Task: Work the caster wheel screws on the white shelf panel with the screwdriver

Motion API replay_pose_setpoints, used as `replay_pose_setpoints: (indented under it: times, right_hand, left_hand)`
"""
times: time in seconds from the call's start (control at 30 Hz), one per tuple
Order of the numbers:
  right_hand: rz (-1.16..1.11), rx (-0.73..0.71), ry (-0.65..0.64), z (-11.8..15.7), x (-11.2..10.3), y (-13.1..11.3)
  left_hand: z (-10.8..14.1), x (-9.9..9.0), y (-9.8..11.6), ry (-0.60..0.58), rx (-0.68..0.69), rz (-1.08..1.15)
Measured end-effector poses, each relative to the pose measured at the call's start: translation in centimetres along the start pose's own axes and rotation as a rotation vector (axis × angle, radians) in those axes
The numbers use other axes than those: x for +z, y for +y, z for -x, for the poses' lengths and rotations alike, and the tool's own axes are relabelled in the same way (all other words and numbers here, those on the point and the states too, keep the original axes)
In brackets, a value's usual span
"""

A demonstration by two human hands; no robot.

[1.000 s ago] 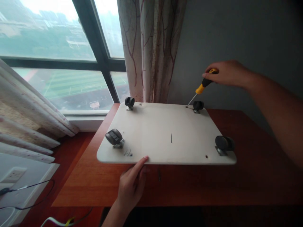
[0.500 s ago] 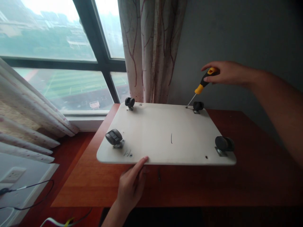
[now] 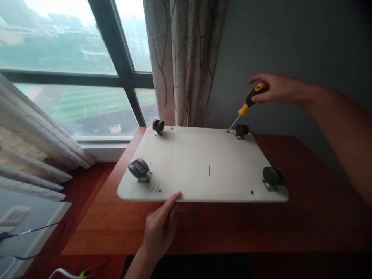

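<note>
Left hand (image 3: pixel 159 228) toward seven o'clock, index finger (image 3: pixel 173 198) extended toward one o'clock, other fingers bent; right hand (image 3: pixel 276 90) at two o'clock, curled in a grip, index finger (image 3: pixel 255 78) lifted, forearm (image 3: pixel 340 120) slanting in from four o'clock

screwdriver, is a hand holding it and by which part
Yes, the right hand holds the screwdriver by the upper end of its yellow and black handle, the shaft left bare.

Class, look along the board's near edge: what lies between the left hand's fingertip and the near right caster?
In the head view, a small dark hole in the white board lies between the left hand and that caster.
</note>
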State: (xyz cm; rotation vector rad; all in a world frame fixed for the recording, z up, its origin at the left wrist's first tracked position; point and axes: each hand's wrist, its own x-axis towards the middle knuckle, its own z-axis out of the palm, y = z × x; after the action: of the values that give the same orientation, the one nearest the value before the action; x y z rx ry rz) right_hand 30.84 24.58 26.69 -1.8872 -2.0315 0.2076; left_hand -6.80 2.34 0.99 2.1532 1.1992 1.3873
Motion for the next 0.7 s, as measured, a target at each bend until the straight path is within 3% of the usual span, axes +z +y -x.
replay_pose_setpoints:
  times: [0.07,0.17,0.23,0.4,0.47,0.6,0.7]
  right_hand:
    - [-0.030,0.055,0.001,-0.08,0.12,0.09]
    - [0.248,0.179,0.087,-0.06,0.24,-0.28]
    - [0.371,0.169,0.112,-0.01,0.23,-0.47]
    - [0.108,-0.021,0.065,-0.23,0.15,0.14]
    - [0.025,-0.023,0.036,-0.37,0.18,0.34]
    - [0.299,0.125,0.110,-0.27,0.27,-0.05]
    - [0.318,0.083,0.112,-0.01,0.26,-0.31]
  left_hand:
    - [0.13,0.01,-0.11,-0.004,0.000,-0.001]
    - [0.23,-0.02,-0.19,-0.004,0.000,0.000]
    - [0.24,-0.03,-0.19,-0.002,0.003,0.004]
    - [0.32,0.03,-0.28,-0.008,-0.004,-0.003]
    - [0.38,0.05,-0.35,-0.002,-0.005,-0.013]
    - [0.38,0.05,-0.39,0.004,0.003,-0.017]
    - [0.31,0.03,-0.33,0.006,0.010,-0.021]
